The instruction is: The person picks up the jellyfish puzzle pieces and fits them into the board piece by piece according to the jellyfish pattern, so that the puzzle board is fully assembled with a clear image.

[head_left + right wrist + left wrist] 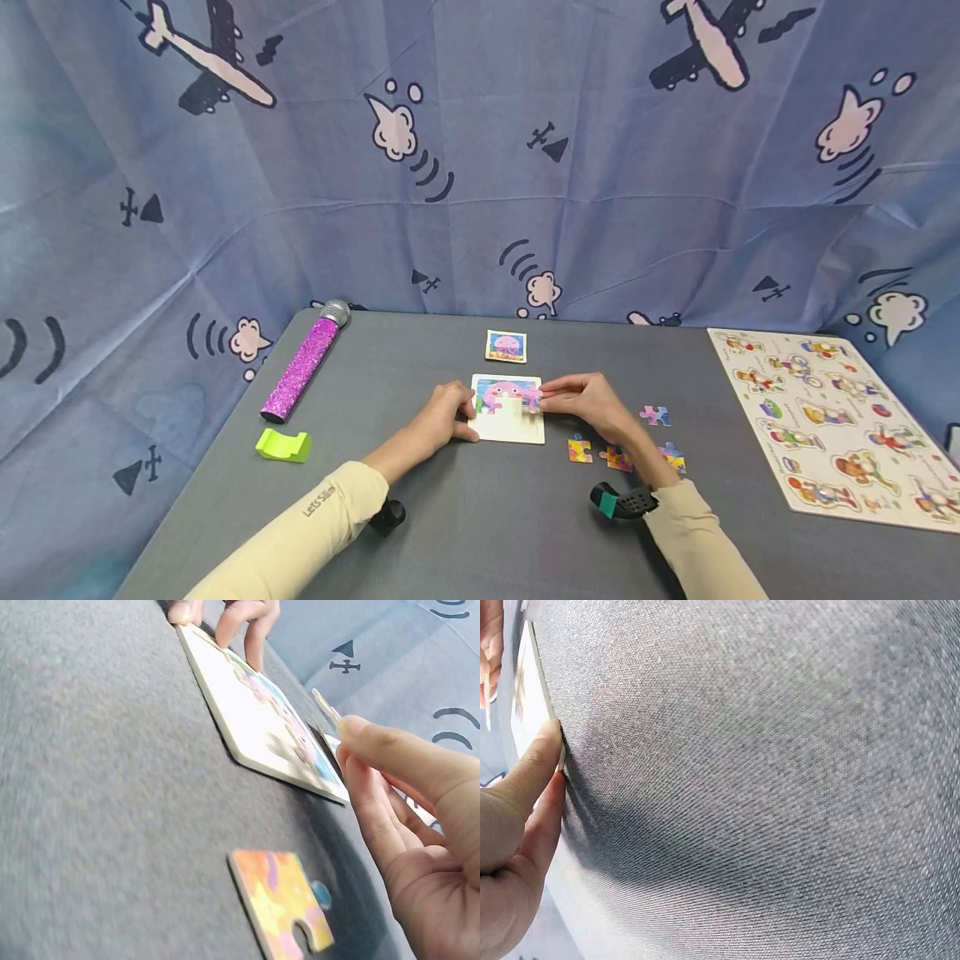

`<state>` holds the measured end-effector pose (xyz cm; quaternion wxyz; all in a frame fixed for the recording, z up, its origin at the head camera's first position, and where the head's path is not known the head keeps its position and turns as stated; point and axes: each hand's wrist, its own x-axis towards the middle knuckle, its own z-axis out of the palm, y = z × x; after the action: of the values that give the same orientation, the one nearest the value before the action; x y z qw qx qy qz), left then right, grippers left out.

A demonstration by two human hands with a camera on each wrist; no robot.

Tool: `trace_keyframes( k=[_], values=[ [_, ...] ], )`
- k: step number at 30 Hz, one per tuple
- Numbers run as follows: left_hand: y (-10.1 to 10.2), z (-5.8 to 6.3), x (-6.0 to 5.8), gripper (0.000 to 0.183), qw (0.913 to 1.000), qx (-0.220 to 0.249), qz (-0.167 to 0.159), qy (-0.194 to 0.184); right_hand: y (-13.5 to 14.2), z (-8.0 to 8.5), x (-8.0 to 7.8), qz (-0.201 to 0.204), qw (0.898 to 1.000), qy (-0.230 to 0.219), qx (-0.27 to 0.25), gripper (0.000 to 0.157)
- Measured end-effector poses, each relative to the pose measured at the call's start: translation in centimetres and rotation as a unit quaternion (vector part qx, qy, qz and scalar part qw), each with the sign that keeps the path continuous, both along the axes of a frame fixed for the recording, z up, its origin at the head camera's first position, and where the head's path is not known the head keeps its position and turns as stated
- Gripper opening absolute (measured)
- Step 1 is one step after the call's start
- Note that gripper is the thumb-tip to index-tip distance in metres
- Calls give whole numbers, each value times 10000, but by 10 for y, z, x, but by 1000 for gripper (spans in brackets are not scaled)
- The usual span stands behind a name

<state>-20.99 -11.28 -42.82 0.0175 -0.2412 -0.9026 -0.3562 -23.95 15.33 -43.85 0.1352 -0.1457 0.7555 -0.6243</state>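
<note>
A white-rimmed puzzle board [512,431] lies on the grey table, its upper part filled with pink and blue pieces and its lower part bare. My left hand [437,417] grips the board's left edge, thumb at the near corner, as the left wrist view also shows. Over the board's right side, my right hand [588,403] pinches a jigsaw piece [325,707] between thumb and fingertips. In the right wrist view that piece is tilted and raised above the board. A yellow-orange jigsaw piece [279,900] lies on the table below the right hand.
Several loose pieces, including a pink-blue one [656,415], lie around my right forearm. Behind the board is a small picture card [506,346]. A glittery purple microphone [303,367] and a lime-green holder [283,446] are at left, a large illustrated board [832,425] at right.
</note>
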Motion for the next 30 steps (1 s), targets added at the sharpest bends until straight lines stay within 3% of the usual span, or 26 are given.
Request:
trace_keyframes(
  k=[8, 20, 30],
  values=[
    [-1, 1, 1, 28, 9999, 14, -88, 112, -16, -1, -1, 56, 9999, 99, 15, 36],
    [-1, 0, 1, 27, 9999, -6, -81, 78, -35, -6, -1, -36, 9958, 640, 651, 28],
    [0, 4, 3, 26, 9999, -39, -70, -103, -45, -4, 0, -382, 9761, 1457, 1567, 19]
  ],
)
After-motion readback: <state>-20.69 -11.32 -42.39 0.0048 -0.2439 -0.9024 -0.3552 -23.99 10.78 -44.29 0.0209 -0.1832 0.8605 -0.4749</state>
